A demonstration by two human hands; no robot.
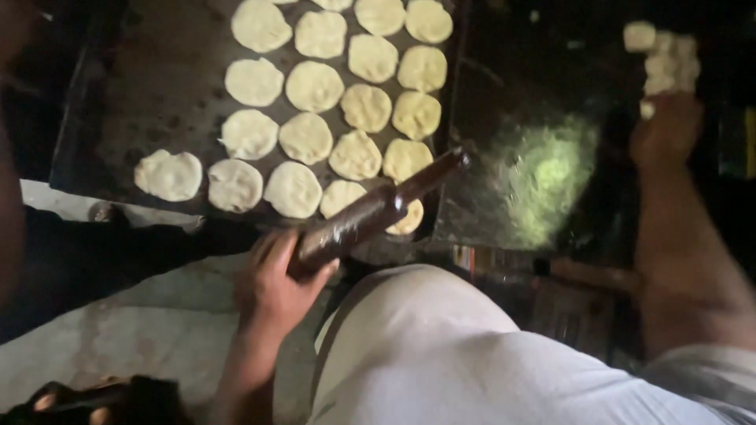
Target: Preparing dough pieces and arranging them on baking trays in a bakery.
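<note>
My left hand (276, 283) grips one end of a dark brown wooden rolling pin (378, 208), which slants up to the right over the near edge of a dark metal tray (150, 86). Several flat round pale dough discs (313, 86) lie in rows on the tray. My right hand (668, 126) reaches far right to a cluster of small pale dough balls (665, 59), its fingers down among them; whether it holds one I cannot tell. A dark work surface with a floury pale patch (547, 169) lies between the two hands.
My white-clad lap (441, 354) fills the lower middle. A pale concrete floor (134, 330) shows at lower left. A dark shape, perhaps another person's limb, runs down the left edge (12, 220). A wooden handle (591, 274) lies below the work surface.
</note>
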